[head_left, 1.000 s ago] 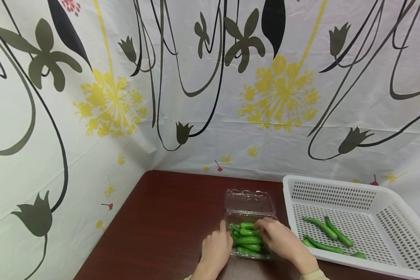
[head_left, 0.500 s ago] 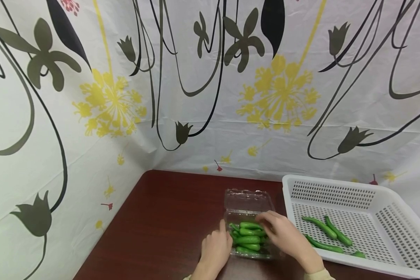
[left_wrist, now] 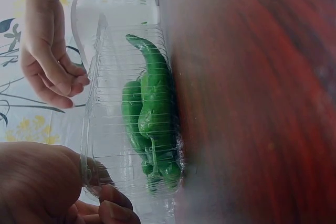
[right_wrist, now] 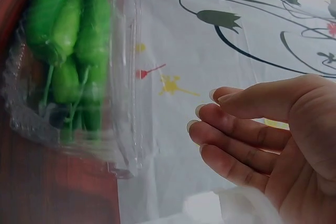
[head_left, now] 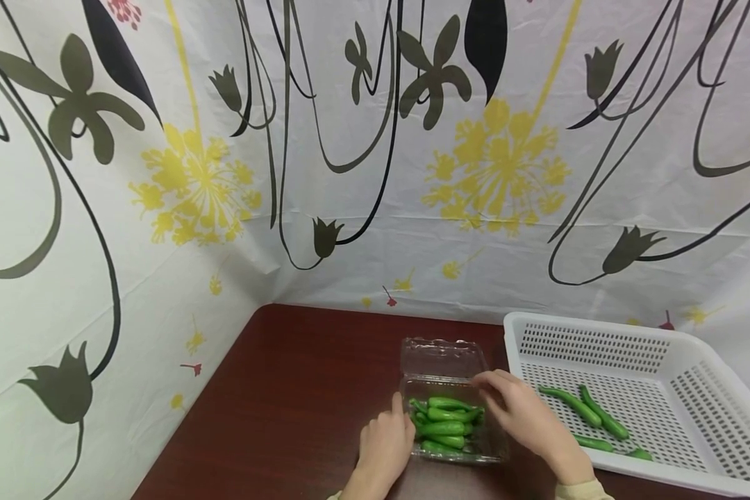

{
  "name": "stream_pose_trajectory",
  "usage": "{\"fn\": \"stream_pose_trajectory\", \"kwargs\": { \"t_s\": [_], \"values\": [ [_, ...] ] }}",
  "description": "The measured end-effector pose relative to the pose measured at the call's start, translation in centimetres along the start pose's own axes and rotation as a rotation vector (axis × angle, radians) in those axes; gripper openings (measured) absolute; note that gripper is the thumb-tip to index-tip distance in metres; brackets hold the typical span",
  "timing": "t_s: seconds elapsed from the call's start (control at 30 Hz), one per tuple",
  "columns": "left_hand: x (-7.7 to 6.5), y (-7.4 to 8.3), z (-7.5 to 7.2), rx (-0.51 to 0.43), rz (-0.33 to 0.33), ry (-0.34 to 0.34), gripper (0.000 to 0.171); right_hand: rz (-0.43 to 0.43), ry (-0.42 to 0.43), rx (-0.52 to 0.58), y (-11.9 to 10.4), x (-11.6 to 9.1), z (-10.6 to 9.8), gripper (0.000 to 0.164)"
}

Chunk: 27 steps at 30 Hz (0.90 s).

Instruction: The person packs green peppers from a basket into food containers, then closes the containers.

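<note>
A clear plastic clamshell box stands on the table with its lid folded back behind it. Several green peppers lie inside, stacked toward its left side. My left hand holds the box at its left rim, index finger stretched along that side; in the left wrist view its fingers pinch the plastic edge. Over the box's right rim hovers my right hand. Its fingers are loosely bent with nothing between them, as the right wrist view shows beside the peppers.
To the right stands a white perforated basket, close beside the box. Several green peppers lie in its near left part. The dark red table reaches a patterned white cloth hung behind and at the left.
My right hand has let go of a pepper in the box and drawn back to the right and slightly up. The left hand has stayed at the box's left rim.
</note>
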<state>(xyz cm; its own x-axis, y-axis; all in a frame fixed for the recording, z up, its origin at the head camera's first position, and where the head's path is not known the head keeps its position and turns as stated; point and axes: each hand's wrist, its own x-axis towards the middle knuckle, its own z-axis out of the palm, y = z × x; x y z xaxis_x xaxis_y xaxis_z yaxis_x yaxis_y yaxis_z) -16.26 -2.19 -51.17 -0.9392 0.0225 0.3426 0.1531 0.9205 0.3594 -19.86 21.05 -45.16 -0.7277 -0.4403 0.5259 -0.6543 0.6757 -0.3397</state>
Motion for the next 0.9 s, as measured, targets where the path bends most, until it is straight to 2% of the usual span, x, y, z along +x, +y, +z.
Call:
{"fn": "stream_pose_trajectory", "kwargs": {
  "t_s": [0.3, 0.63, 0.9],
  "values": [
    [0.1, 0.1, -0.2, -0.014, 0.006, -0.012, 0.04, -0.029, 0.056, -0.028, 0.7, -0.1, -0.9, 0.025],
    [-0.1, 0.0, -0.1, -0.01, 0.011, -0.001, 0.04, 0.116, -0.028, 0.005, 0.9, -0.2, -1.9, 0.022],
    [-0.1, 0.0, -0.1, -0.012, 0.015, 0.009, 0.04, 0.089, 0.015, -0.03, 1.4, -0.3, -2.5, 0.023]
  ]
}}
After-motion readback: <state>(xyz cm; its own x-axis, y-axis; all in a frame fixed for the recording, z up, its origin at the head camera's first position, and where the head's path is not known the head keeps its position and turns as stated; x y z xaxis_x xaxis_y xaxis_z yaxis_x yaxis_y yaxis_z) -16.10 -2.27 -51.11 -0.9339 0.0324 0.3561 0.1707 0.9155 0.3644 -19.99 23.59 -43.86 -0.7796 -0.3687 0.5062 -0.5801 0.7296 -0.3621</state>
